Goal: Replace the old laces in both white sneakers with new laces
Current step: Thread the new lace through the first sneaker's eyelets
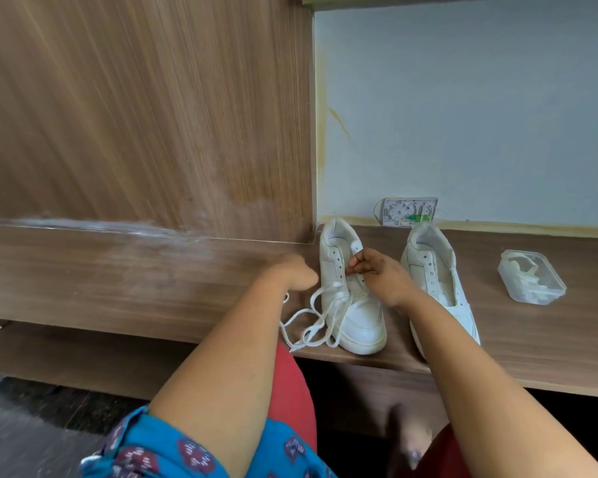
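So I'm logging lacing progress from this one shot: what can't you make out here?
- Head view: the blurred left hand hides whether it holds the loose white lace.
- The right hand covers the left white sneaker's upper eyelets and whatever it pinches.
- The right forearm hides part of the right white sneaker.
- The clear plastic box holds pale contents, too small to identify.

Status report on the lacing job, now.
Right hand pinching at the left sneaker's eyelets; left hand blurred beside it. Lace half out, trailing over the desk edge. Right sneaker unlaced. Nothing in the way.
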Demonstrator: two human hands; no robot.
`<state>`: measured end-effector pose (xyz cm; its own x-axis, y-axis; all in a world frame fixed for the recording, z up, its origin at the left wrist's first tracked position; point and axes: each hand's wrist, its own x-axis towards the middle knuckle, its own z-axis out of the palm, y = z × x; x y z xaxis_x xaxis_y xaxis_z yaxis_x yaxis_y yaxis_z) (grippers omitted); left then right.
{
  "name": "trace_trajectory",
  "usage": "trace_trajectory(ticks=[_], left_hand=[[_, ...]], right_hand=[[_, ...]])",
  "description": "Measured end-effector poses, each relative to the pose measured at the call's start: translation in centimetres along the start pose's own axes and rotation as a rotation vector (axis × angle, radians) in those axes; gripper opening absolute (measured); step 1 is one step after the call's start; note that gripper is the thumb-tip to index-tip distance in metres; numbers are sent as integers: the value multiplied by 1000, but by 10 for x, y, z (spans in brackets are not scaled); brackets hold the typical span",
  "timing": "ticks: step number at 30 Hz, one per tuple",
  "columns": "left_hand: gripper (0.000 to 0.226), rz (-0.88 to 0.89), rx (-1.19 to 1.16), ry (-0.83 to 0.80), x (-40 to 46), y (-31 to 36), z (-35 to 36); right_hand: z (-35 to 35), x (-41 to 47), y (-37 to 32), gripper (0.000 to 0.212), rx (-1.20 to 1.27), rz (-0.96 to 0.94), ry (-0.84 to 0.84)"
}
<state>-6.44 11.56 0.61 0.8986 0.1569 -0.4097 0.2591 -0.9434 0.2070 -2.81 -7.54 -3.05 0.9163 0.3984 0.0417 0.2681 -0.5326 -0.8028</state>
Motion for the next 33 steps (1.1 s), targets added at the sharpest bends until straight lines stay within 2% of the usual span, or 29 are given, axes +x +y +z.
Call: trace_trajectory(ticks=[1, 2, 4, 6, 7, 9, 12, 13, 14, 15, 16, 17, 18, 19, 20, 22, 25, 28, 30, 33], left_hand=[[22, 50, 4, 119, 5, 6, -1], [29, 105, -40, 167, 8, 13, 0], [32, 220, -50, 108, 8, 23, 5], [22, 297, -39, 52, 7, 25, 13], [18, 319, -115, 50, 6, 24, 13], [23, 333, -532, 107, 0, 20, 5], [29, 238, -1645, 272, -10, 2, -15], [29, 162, -1937, 329, -10, -9, -20], [29, 56, -2057, 398, -8, -19, -21], [30, -65, -1972, 450, -5, -27, -21], [30, -176, -1685, 457, -4, -32, -18], [30, -236, -1283, 376, -4, -34, -12], [29, -203, -905, 228, -3, -32, -4], [26, -155, -627, 76, 0, -29, 2], [23, -117, -447, -38, 2, -25, 6], [25, 1, -277, -55, 9, -16, 8], [34, 196, -228, -12, 7, 5, 10], [29, 285, -247, -2, 8, 11, 16], [25, 294, -506, 66, 4, 9, 10], [21, 216, -1259, 252, -4, -4, -2]], right_hand=[[0, 0, 0, 45, 2, 0, 2], [1, 0, 1, 45, 5, -2, 4], [1, -1, 1, 45, 15, -8, 6], [-1, -2, 1, 44, 37, -11, 6], [-2, -3, 2, 44, 49, -15, 3], [-3, -4, 3, 43, 72, -22, 0], [-5, -4, 5, 41, 104, -7, 6], [-5, -5, 5, 41, 110, -7, 5], [-6, -5, 5, 41, 112, -7, 2], [-7, -5, 4, 41, 115, -9, -4], [-7, -6, 4, 41, 116, -9, -10], [-7, -7, 3, 41, 117, -9, -15], [-7, -7, 2, 40, 114, -11, -17], [-7, -7, 1, 40, 113, -12, -16], [-7, -6, 1, 40, 117, -11, -12], [-7, -6, 2, 40, 149, -9, -10], [-8, -6, 4, 41, 206, 2, -12], [-10, -6, 5, 42, 259, 6, -13], [-10, -6, 7, 44, 262, 7, -9], [-12, -5, 10, 44, 267, 15, -8]])
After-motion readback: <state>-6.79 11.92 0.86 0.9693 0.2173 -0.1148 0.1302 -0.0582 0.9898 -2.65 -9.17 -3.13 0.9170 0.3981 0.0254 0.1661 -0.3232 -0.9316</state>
